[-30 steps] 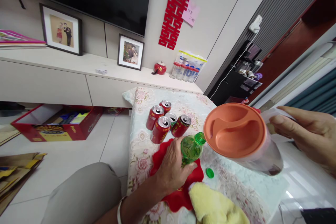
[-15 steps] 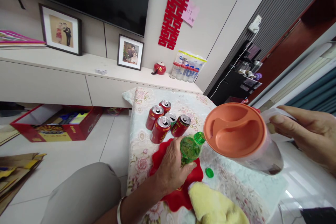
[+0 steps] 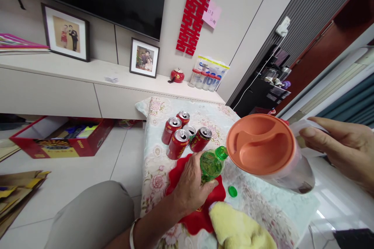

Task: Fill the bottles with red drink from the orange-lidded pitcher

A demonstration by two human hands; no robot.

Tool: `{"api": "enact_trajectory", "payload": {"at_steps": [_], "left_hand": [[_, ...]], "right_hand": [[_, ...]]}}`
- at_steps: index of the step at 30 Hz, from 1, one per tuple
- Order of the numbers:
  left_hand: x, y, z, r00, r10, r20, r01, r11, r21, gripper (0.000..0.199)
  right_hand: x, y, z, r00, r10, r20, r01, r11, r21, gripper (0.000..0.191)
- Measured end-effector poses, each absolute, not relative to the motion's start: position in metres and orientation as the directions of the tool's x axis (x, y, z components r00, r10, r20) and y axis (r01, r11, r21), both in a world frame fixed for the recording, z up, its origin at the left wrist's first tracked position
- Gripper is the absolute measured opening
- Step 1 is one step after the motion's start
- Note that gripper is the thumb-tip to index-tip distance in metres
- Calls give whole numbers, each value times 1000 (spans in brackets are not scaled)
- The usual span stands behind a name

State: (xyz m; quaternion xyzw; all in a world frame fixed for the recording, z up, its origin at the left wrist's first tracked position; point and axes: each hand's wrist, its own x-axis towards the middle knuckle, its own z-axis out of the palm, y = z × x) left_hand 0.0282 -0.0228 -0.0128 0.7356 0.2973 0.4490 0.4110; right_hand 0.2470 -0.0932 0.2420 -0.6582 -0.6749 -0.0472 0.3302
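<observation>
My left hand (image 3: 191,183) is wrapped around a green plastic bottle (image 3: 212,164), its neck uncapped and leaning toward the pitcher. By its handle, my right hand (image 3: 341,146) grips a clear pitcher (image 3: 295,177) with an orange lid (image 3: 261,144). The pitcher is tilted with its lid side close to the bottle's mouth; whether they touch and whether liquid flows I cannot tell. Beneath the bottle lies a red scalloped mat (image 3: 204,218). A green bottle cap (image 3: 233,191) rests on the tablecloth, close to a yellow towel (image 3: 241,225).
Several opened drink cans (image 3: 178,144) stand together beyond my left hand on the floral tablecloth (image 3: 157,163). Behind the table runs a white cabinet (image 3: 122,81) with framed photos, a red pot (image 3: 177,75) and red-lidded jars (image 3: 204,80). A red carton (image 3: 64,140) sits on the floor.
Almost nothing differs. The whole view has shifted very slightly, while both hands hold the bottle and pitcher in the same pose.
</observation>
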Motion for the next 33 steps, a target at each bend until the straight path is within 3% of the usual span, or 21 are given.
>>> {"api": "enact_trajectory", "payload": {"at_steps": [8, 17, 33], "left_hand": [[28, -22, -12, 421, 804, 421, 72, -492, 867, 64], [29, -23, -13, 412, 793, 449, 74, -520, 851, 64], [27, -23, -11, 434, 800, 414, 68, -487, 871, 63]], "right_hand": [[248, -92, 242, 73, 860, 506, 926, 131, -355, 45], [254, -94, 241, 111, 876, 470, 903, 108, -416, 43], [248, -91, 244, 70, 862, 501, 922, 137, -363, 45]]}}
